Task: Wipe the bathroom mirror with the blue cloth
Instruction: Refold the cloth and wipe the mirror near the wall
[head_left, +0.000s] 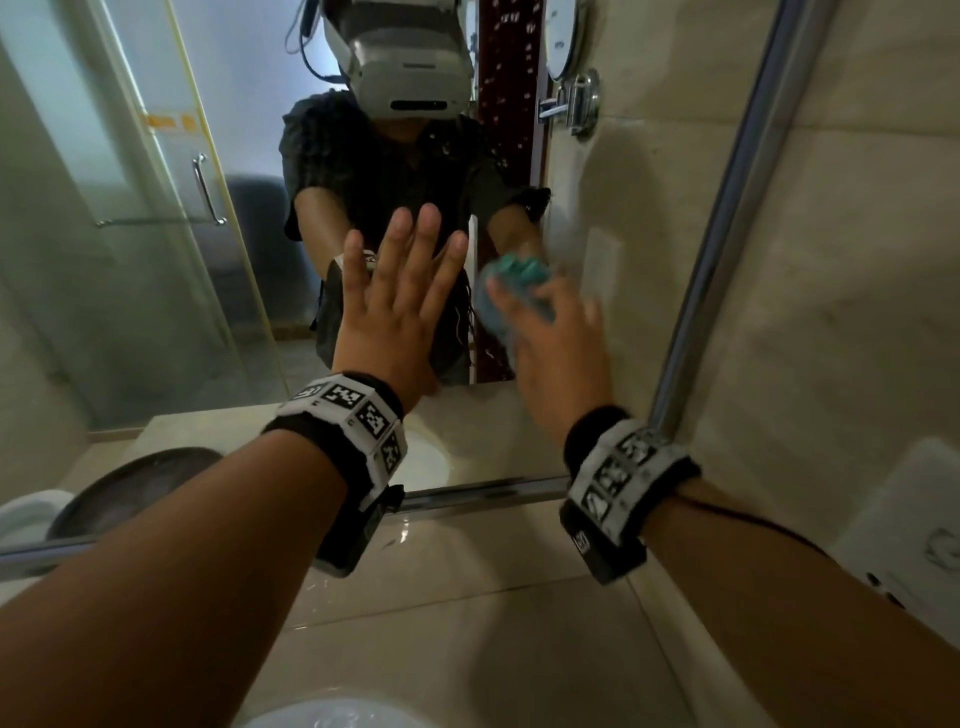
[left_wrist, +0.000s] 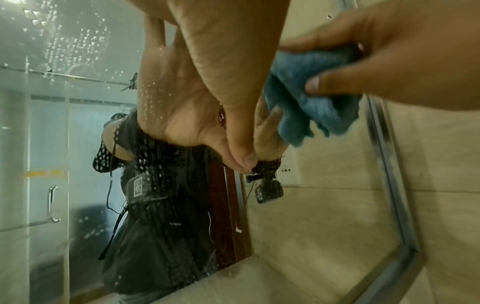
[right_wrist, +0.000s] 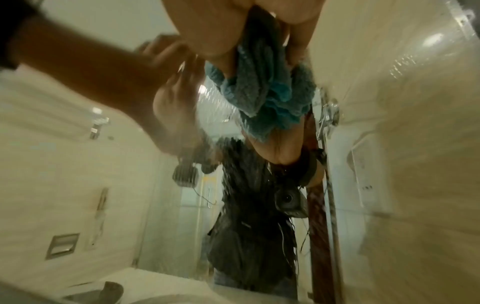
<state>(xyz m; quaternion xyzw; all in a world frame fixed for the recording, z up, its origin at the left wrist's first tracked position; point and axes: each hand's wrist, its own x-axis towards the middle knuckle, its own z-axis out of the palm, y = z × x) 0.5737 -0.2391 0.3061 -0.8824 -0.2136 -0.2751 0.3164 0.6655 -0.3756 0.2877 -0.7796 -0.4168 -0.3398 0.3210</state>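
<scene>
The bathroom mirror (head_left: 156, 322) fills the wall ahead, framed in chrome and speckled with water drops (left_wrist: 78, 35). My left hand (head_left: 395, 306) lies flat on the glass with straight, spread fingers; in the left wrist view its thumb (left_wrist: 233, 115) touches the mirror. Just to its right, my right hand (head_left: 556, 343) grips the bunched blue cloth (head_left: 511, 280) and presses it against the glass. The cloth (left_wrist: 306, 94) bulges between fingers and thumb, and in the right wrist view the cloth (right_wrist: 262, 92) meets its own reflection. This hand is motion-blurred.
The mirror's chrome frame (head_left: 727, 218) runs along the right and bottom edges, with beige wall tile (head_left: 857, 260) beyond. A beige counter (head_left: 467, 597) lies below with a white basin rim (head_left: 332, 719). Reflected in the glass are a shower door, a person wearing a headset, and a dark bowl (head_left: 130, 493).
</scene>
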